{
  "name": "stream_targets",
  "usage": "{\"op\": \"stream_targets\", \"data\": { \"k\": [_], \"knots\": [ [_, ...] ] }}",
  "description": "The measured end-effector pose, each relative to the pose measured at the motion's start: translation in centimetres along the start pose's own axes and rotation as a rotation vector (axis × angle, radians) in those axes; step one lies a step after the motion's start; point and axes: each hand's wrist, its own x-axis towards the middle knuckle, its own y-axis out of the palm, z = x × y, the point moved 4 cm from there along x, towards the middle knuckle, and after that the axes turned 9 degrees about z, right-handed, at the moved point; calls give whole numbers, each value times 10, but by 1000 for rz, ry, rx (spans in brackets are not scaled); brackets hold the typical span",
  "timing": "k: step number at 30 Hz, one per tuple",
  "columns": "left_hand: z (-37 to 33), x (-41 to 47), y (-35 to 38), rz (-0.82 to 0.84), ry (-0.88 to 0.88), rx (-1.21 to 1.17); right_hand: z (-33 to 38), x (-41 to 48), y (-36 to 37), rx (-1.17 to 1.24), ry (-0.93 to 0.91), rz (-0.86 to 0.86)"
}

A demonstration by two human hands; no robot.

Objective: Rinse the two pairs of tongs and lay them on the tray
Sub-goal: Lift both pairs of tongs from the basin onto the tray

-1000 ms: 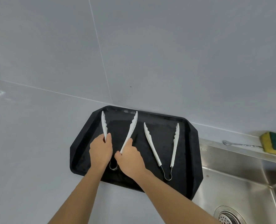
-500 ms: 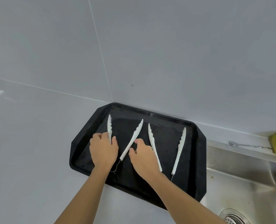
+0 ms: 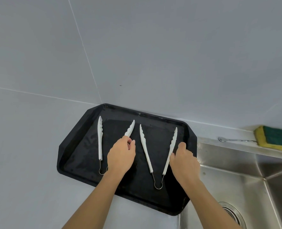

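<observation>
Two pairs of white tongs with wire loop ends lie spread in V shapes on the black tray [image 3: 77, 151]. My left hand [image 3: 121, 157] covers the right arm of the left tongs [image 3: 100, 138] and pinches it between thumb and forefinger. The right tongs [image 3: 146, 151] lie flat beside them. My right hand [image 3: 184, 161] sits at the tray's right side with loosely curled fingers. Its thumb touches the outer arm of the right tongs.
A steel sink [image 3: 236, 179] with a drain [image 3: 231, 212] adjoins the tray on the right. On its back ledge lie a yellow-green sponge [image 3: 275, 138] and a metal spoon [image 3: 232, 140]. Grey walls meet in a corner behind the tray.
My right hand left the left tongs and moved right to the outer arm of the right tongs. My left hand shifted from the left arm to the right arm of the left tongs.
</observation>
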Motion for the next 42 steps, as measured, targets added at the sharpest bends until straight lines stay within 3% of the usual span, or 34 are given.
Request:
{"op": "stream_targets", "data": {
  "k": [11,20,42],
  "knots": [
    [-12,-7,31,242,-2,92,6,2,13,129,33,134],
    [-21,-4,36,285,28,188,6,6,15,58,5,152],
    [-26,0,41,289,19,162,4,4,26,237,-42,142]
  ]
}}
